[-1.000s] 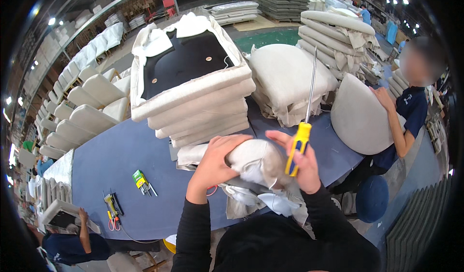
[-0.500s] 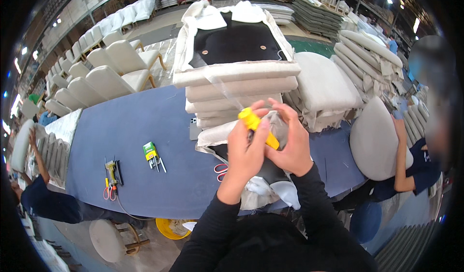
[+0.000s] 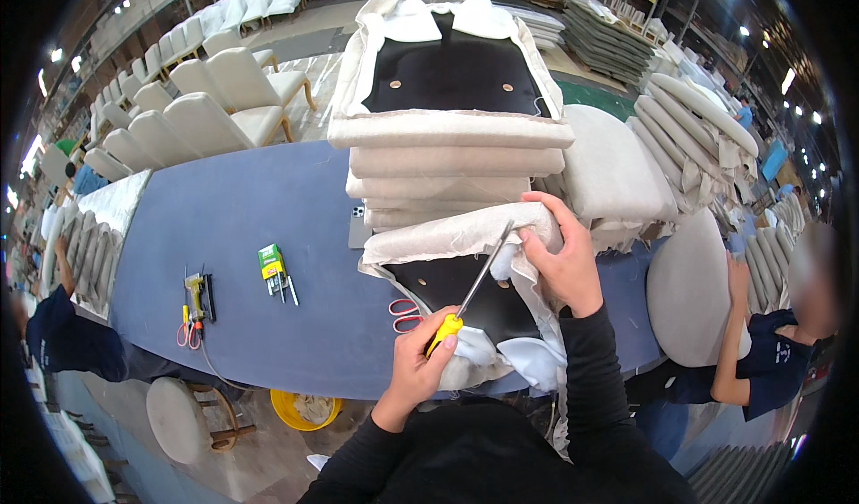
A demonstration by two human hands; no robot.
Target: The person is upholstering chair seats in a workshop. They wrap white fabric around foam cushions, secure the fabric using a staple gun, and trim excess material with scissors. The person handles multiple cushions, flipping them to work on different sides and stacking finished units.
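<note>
My left hand (image 3: pixel 413 365) is closed round the yellow handle of a screwdriver (image 3: pixel 445 329). Its long metal shaft slants up and right, the tip beside the corner of an upholstered chair seat (image 3: pixel 429 244). At that corner my right hand (image 3: pixel 573 267) grips the beige fabric edge, thumb on the near side and fingers over the top. The seat shows its black underside, with loose fabric and white padding (image 3: pixel 534 361) along the near and right edges. Red-handled scissors (image 3: pixel 405 316) lie by its left edge, blades hidden.
Behind stands a stack of beige seats (image 3: pixel 456 159). On the blue table (image 3: pixel 233 209) lie a staple gun (image 3: pixel 199 296), orange-handled scissors (image 3: pixel 189 334), a green-yellow box (image 3: pixel 271 265) and a phone (image 3: pixel 359 226). Co-workers stand left and right; a yellow bucket (image 3: pixel 304 414) sits below.
My hands have moved apart. The screwdriver, earlier held up between them, has come down with its tip at the seat corner. My right hand has taken hold of the corner fabric.
</note>
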